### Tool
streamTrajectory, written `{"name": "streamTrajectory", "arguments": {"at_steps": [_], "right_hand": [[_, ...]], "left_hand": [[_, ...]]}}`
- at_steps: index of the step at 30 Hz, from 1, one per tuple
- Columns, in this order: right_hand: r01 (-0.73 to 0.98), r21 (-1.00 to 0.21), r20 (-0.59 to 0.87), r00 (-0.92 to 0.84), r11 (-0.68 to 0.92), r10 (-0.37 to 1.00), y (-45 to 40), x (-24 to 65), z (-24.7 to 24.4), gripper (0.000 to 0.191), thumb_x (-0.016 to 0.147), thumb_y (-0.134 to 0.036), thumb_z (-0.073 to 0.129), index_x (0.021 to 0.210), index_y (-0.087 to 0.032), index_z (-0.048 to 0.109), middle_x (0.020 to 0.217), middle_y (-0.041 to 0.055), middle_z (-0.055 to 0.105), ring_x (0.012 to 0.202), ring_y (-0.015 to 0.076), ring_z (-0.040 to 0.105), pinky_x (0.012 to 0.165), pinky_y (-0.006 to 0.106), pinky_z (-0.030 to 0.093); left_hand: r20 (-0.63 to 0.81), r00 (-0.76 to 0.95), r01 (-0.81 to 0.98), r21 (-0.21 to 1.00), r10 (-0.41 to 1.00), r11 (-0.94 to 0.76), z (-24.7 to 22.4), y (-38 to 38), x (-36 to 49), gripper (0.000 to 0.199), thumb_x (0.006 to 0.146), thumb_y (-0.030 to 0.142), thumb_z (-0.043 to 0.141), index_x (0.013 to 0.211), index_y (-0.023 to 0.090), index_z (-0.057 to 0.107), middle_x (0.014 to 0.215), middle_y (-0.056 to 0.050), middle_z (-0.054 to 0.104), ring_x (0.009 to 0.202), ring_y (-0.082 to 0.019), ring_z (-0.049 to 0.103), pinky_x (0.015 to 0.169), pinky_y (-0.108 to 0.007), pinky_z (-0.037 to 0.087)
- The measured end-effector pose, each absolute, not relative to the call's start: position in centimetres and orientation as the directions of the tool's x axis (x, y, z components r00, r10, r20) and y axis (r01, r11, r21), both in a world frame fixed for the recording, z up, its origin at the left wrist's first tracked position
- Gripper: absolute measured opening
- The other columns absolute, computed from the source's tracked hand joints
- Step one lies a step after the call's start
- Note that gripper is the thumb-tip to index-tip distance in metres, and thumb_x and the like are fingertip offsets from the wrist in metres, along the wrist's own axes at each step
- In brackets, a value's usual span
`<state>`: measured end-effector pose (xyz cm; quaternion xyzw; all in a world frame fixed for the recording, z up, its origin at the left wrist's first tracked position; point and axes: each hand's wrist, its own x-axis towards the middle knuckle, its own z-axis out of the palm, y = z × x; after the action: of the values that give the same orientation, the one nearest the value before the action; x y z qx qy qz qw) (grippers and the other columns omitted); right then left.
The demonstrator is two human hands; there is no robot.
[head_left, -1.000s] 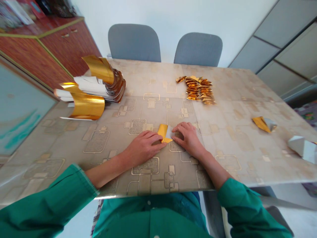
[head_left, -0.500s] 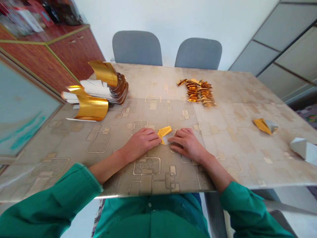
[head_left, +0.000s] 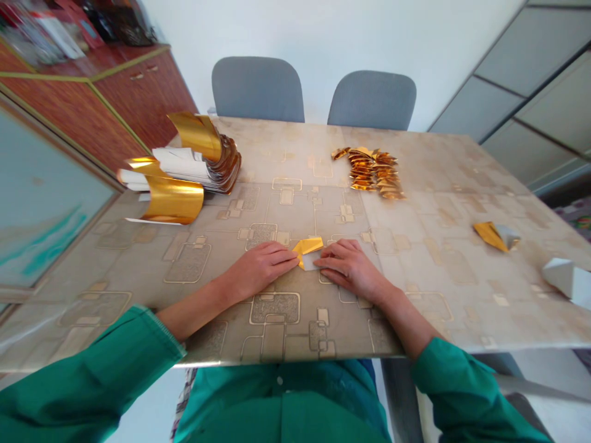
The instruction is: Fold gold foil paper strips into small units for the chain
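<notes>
A small folded piece of gold paper (head_left: 308,246) with a whitish underside lies on the table between my two hands. My left hand (head_left: 264,266) pinches its left edge, thumb and fingers closed together. On the opposite side my right hand (head_left: 349,266) holds the pale right edge with bent, closed fingertips. Both forearms rest near the table's front, in green sleeves. The fingertips cover parts of the paper's two ends.
Curled gold sheets (head_left: 173,200) lie at the left beside a thick stack of gold-and-white paper (head_left: 224,166). Rows of folded gold pieces (head_left: 373,172) stand at the back. A gold-and-silver folded piece (head_left: 494,236) and white folded paper (head_left: 567,280) lie at the right. Two grey chairs (head_left: 258,89) stand behind the table.
My left hand has shifted slightly left along the paper's edge. The gold flap's angle has changed a little. My right hand stays nearly in place.
</notes>
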<state>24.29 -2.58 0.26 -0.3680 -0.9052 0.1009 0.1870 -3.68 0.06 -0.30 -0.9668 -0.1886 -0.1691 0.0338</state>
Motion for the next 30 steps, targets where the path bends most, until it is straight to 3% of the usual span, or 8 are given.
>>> {"name": "streamTrajectory", "arguments": {"at_steps": [5,11,17,19,23,25,30], "right_hand": [[0.653,-0.296,0.307,-0.625,0.697,0.717,-2.2,24.6,0.5,0.024,0.097,-0.033,0.056,0.116,-0.022,0.068,0.107,0.0077,0.069,0.099,0.0219,0.056,0.087,0.039,0.042],[0.638,-0.360,0.326,-0.598,0.681,0.733,-1.7,24.7,0.8,0.032,0.095,-0.031,0.057,0.126,-0.024,0.062,0.117,0.0092,0.065,0.105,0.0236,0.055,0.090,0.041,0.048],[0.632,-0.355,0.317,-0.612,0.689,0.724,-1.8,24.7,0.9,0.055,0.086,-0.032,0.069,0.138,-0.027,0.052,0.136,0.0110,0.055,0.119,0.0279,0.051,0.097,0.048,0.047],[0.633,-0.363,0.322,-0.604,0.684,0.729,-1.8,24.5,0.8,0.045,0.089,-0.025,0.064,0.133,-0.026,0.056,0.130,0.0102,0.060,0.116,0.0258,0.053,0.096,0.045,0.047],[0.604,-0.365,0.333,-0.626,0.709,0.705,-1.7,24.2,0.4,0.016,0.097,-0.023,0.054,0.103,-0.022,0.069,0.103,0.0063,0.070,0.097,0.0204,0.059,0.087,0.037,0.045],[0.603,-0.353,0.331,-0.635,0.716,0.698,-1.7,24.1,0.4,0.018,0.098,-0.028,0.053,0.096,-0.022,0.070,0.097,0.0054,0.071,0.094,0.0198,0.058,0.085,0.036,0.043],[0.635,-0.281,0.295,-0.657,0.720,0.694,-2.3,23.9,0.6,0.021,0.100,-0.033,0.051,0.099,-0.023,0.070,0.098,0.0055,0.070,0.095,0.0198,0.057,0.086,0.035,0.040]], "left_hand": [[0.354,0.877,0.360,-0.035,0.325,-0.932,0.0,0.8,-3.2,0.026,0.102,0.015,0.041,0.116,0.015,0.064,0.108,-0.008,0.071,0.100,-0.019,0.063,0.088,-0.035,0.054],[0.374,0.876,0.372,-0.118,0.306,-0.921,-0.1,1.3,-2.7,0.028,0.102,0.015,0.039,0.106,0.014,0.067,0.098,-0.009,0.071,0.090,-0.018,0.065,0.081,-0.031,0.055],[0.494,0.789,0.418,0.002,0.364,-0.909,-1.0,1.7,-2.9,0.029,0.102,0.019,0.042,0.097,0.016,0.070,0.094,-0.006,0.073,0.084,-0.014,0.067,0.079,-0.027,0.056],[0.507,0.785,0.393,0.034,0.355,-0.919,-0.9,1.8,-3.0,0.028,0.103,0.021,0.043,0.097,0.016,0.070,0.095,-0.005,0.073,0.086,-0.013,0.068,0.081,-0.026,0.056],[0.452,0.847,0.298,0.034,0.281,-0.954,-0.4,2.2,-2.9,0.026,0.102,0.016,0.043,0.107,0.014,0.068,0.106,-0.007,0.073,0.100,-0.017,0.065,0.092,-0.032,0.054],[0.431,0.851,0.316,0.031,0.298,-0.948,-0.1,2.1,-2.7,0.025,0.101,0.014,0.044,0.109,0.014,0.068,0.109,-0.007,0.073,0.102,-0.019,0.063,0.091,-0.034,0.053],[0.444,0.798,0.438,0.035,0.407,-0.898,-0.1,0.7,-2.0,0.024,0.102,0.023,0.047,0.100,0.015,0.071,0.107,-0.005,0.073,0.094,-0.018,0.063,0.087,-0.033,0.052]]}}
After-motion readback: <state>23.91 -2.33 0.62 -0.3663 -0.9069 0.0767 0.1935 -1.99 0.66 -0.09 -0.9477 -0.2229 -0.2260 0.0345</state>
